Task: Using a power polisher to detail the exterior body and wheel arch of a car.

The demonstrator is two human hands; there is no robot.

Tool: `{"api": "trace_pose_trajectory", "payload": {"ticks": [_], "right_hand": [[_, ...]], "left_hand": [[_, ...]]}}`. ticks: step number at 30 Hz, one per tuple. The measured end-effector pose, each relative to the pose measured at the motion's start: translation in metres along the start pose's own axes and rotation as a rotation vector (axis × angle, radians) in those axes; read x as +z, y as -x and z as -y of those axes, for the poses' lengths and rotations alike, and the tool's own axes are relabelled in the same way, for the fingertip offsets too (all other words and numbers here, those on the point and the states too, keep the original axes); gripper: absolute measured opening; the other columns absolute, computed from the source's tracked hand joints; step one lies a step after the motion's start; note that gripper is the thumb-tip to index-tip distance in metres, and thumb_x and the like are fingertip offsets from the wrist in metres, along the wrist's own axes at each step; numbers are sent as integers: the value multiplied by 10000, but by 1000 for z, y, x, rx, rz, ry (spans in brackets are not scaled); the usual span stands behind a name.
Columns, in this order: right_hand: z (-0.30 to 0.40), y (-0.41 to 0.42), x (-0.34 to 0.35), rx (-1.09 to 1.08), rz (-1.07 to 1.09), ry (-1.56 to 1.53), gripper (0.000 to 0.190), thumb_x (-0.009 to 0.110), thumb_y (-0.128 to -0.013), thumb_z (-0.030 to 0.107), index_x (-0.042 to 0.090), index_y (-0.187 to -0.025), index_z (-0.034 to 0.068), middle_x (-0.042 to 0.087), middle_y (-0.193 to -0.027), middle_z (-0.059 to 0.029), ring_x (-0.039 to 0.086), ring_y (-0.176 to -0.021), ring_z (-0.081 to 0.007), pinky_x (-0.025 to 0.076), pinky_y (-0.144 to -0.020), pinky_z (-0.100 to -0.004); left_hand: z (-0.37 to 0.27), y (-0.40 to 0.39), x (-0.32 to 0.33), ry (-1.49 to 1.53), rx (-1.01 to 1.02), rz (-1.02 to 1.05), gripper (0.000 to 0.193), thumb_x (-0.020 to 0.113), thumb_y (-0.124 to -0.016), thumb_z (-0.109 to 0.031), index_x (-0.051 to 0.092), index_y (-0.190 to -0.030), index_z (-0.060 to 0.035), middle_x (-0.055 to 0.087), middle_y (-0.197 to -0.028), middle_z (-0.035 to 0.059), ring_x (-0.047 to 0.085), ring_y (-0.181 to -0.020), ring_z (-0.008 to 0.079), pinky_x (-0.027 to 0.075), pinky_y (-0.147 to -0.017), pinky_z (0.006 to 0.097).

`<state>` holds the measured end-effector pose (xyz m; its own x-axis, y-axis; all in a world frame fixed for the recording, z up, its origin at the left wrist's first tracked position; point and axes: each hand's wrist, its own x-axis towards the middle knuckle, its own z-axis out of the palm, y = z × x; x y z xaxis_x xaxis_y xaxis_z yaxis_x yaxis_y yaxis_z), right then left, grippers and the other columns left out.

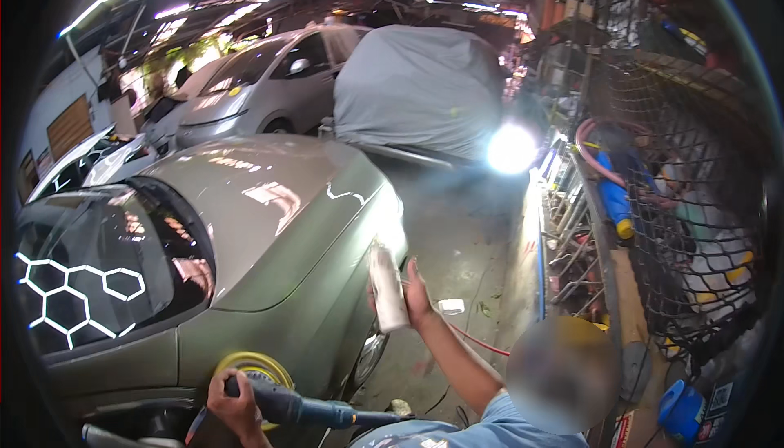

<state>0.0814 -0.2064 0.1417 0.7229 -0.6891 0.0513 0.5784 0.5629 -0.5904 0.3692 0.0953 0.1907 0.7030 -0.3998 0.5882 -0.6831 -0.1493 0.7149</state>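
My left hand (236,399) is wrapped around the front end of a dark corded polisher (294,404). Its round yellow pad (260,359) lies over the side panel of a grey-green car (294,307), behind the windscreen's lower corner; whether they touch cannot be told. The polisher's body stretches right, towards a light blue shirt (422,432). My right hand (418,301) grips a whitish bottle (388,292) by its side, thumb raised, above the front fender. The bottle's narrow top leans towards the lit front corner of the car.
A bright work lamp (513,148) shines past the fender. Black netting (692,203) and cluttered shelving line the right. Further back stand a covered vehicle (416,86) and a silver van (300,74). A thin red hose (478,341) crosses the floor. A blurred round patch hides the lower right.
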Motion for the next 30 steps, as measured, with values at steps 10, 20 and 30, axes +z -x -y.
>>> {"api": "trace_pose_trajectory", "payload": {"ticks": [10, 20, 30], "right_hand": [[193, 10, 180, -980, 182, 442, 648, 704, -942, 357, 409, -1454, 92, 558, -1396, -206, 606, -1194, -359, 546, -962, -547], [125, 19, 82, -1039, -280, 1222, 469, 811, -895, 206, 576, -1242, -3, 622, -1199, -101, 609, -1130, -183, 504, -983, -359], [54, 57, -40, -467, -485, 769, 877, 840, -835, 412, 374, -1494, 67, 560, -1349, -147, 637, -1084, -259, 589, -776, -382]], "left_hand": [[-2, 2, -7, -3, -19, 62, 135, 668, -858, -109, 664, -876, 25, 683, -824, 170, 658, -776, 331, 525, -784, 410], [-5, -3, -6, -6, -45, 38, 117, 695, -849, -117, 686, -877, -4, 677, -822, 140, 660, -762, 286, 527, -753, 377], [-1, 0, -10, -33, -38, 90, 106, 681, -893, -103, 671, -900, 2, 690, -856, 122, 658, -784, 263, 533, -769, 368]]}}
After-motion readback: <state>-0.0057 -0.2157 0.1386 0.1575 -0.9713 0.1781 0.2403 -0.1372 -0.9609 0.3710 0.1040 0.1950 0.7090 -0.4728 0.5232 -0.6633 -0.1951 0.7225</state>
